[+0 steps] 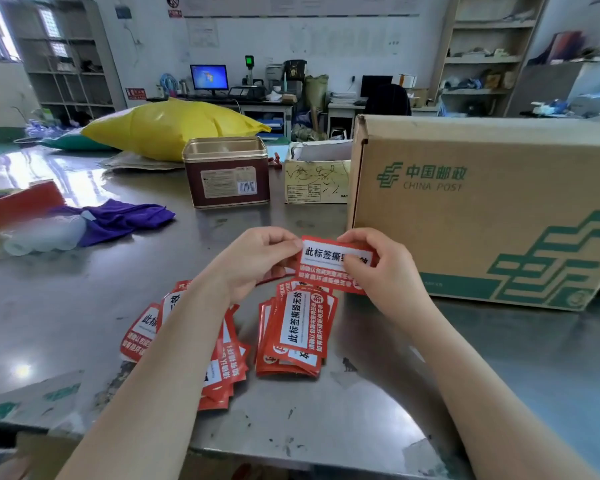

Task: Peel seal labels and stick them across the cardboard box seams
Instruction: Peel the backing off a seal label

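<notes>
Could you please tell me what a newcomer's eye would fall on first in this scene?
Centre frame, both hands, left hand and right hand, pinch a red-and-white seal label above red label stacks on the grey metal table. At right stands a large brown cardboard box printed in green.

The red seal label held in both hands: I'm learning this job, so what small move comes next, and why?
Probably peel it from its backing: both hands pinch the label at opposite ends above the table, and the cardboard box stands beside it.
</notes>
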A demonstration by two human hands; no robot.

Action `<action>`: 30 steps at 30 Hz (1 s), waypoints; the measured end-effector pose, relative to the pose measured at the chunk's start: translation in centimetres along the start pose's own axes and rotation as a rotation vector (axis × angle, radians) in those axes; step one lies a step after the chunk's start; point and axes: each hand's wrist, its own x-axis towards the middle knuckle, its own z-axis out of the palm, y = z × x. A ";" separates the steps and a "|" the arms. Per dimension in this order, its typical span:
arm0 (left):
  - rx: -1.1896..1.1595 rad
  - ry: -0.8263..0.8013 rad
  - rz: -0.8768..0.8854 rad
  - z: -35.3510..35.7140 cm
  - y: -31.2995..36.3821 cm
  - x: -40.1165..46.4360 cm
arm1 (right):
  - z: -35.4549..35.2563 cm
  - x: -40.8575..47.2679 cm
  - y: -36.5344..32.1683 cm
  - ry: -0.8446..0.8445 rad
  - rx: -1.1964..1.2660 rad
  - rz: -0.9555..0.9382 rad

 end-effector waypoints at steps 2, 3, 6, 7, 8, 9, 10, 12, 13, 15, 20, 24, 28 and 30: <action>0.014 -0.002 0.004 -0.3 -0.1 -0.1 | -0.2 0.0 0.1 0.045 -0.038 -0.020; 0.033 -0.001 0.006 -0.4 -0.1 -0.1 | -0.3 0.0 0.2 0.061 -0.054 -0.029; 0.098 -0.023 -0.001 -0.4 0.0 -0.3 | -0.3 -0.1 0.3 0.069 -0.080 -0.039; 0.105 -0.029 -0.002 -0.4 0.0 -0.4 | -0.3 -0.1 0.3 0.066 -0.089 -0.040; 0.104 -0.031 -0.002 -0.3 0.1 -0.4 | -0.3 -0.1 0.4 0.061 -0.092 -0.039; 0.099 -0.032 -0.002 -0.3 0.1 -0.4 | -0.3 -0.1 0.3 0.058 -0.088 -0.036; 0.097 -0.031 -0.004 -0.4 0.2 -0.5 | -0.3 -0.1 0.4 0.054 -0.082 -0.032; 0.105 -0.037 -0.004 -0.4 0.2 -0.5 | -0.3 0.0 0.4 0.052 -0.073 -0.025; 0.113 -0.048 -0.003 -0.4 0.2 -0.5 | -0.3 0.0 0.4 0.049 -0.072 -0.024; 0.119 -0.074 -0.002 -0.3 0.2 -0.5 | -0.3 0.0 0.3 0.046 -0.079 -0.029; 0.011 0.009 0.018 -0.5 0.4 -0.6 | -0.1 -0.3 0.0 0.010 -0.167 -0.127; -0.272 0.229 0.038 -0.7 0.6 -0.6 | 0.6 -0.5 -0.1 0.015 -0.301 -0.275; -0.490 0.393 0.044 -0.9 0.6 -0.5 | 0.9 -0.7 -0.6 0.111 -0.317 -0.362; -0.455 0.320 0.074 -0.7 0.8 -0.5 | 1.0 -0.9 -1.0 0.060 -0.278 -0.325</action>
